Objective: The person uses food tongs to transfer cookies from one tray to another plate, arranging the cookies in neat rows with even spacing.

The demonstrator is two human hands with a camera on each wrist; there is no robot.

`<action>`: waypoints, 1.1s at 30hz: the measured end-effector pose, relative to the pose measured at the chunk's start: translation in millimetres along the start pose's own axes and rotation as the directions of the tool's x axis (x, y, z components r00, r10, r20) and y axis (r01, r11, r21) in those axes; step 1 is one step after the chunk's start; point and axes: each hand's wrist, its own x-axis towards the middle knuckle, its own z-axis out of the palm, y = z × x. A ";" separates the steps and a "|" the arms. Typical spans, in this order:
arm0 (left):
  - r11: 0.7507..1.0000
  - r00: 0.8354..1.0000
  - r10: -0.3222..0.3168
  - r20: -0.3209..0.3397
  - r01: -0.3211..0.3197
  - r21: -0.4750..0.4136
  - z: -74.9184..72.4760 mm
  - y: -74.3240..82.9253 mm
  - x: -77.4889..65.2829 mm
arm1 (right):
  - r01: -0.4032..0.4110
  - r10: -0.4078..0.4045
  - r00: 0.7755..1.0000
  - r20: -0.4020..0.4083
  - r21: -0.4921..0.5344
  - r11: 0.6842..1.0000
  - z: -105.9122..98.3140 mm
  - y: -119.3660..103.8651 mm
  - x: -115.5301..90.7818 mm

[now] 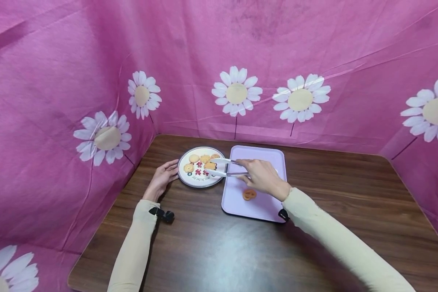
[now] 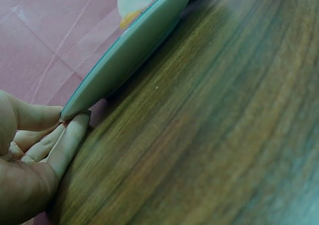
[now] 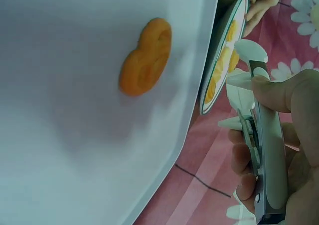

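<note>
My left hand [image 1: 162,178] pinches the left rim of a round white plate [image 1: 190,181], thumb above and a finger beneath in the left wrist view. Printed red characters and several biscuits [image 1: 194,158] show on the plate. Over its right side reach the white tips of metal-handled tongs [image 1: 237,174], which my right hand [image 1: 262,177] grips. One golden biscuit [image 1: 210,166] lies between those tips; whether they squeeze it I cannot tell. A pretzel-shaped biscuit [image 3: 147,58] lies on the lilac tray [image 1: 257,152] below my right hand.
Tray and plate stand side by side on a dark wood table [image 1: 190,243], toward its back edge. A pink cloth [image 1: 190,61] with white daisies hangs behind and at the left. Each wrist carries a small black camera mount [image 1: 164,215].
</note>
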 end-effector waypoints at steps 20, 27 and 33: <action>1.000 1.000 -0.002 -0.017 0.002 0.021 1.5 1.3 -2.6 | 0.004 -0.004 0.999 0.041 -0.006 1.000 31.2 -12.9 24.5; 1.000 1.000 -0.002 -0.022 0.002 0.018 2.5 2.3 -2.7 | 0.003 -0.004 0.999 0.037 0.013 1.000 34.0 -14.5 27.2; 1.000 1.000 -0.002 -0.024 0.003 0.014 0.9 1.0 -1.2 | 0.007 -0.007 0.999 0.041 0.011 1.000 35.1 -15.4 29.1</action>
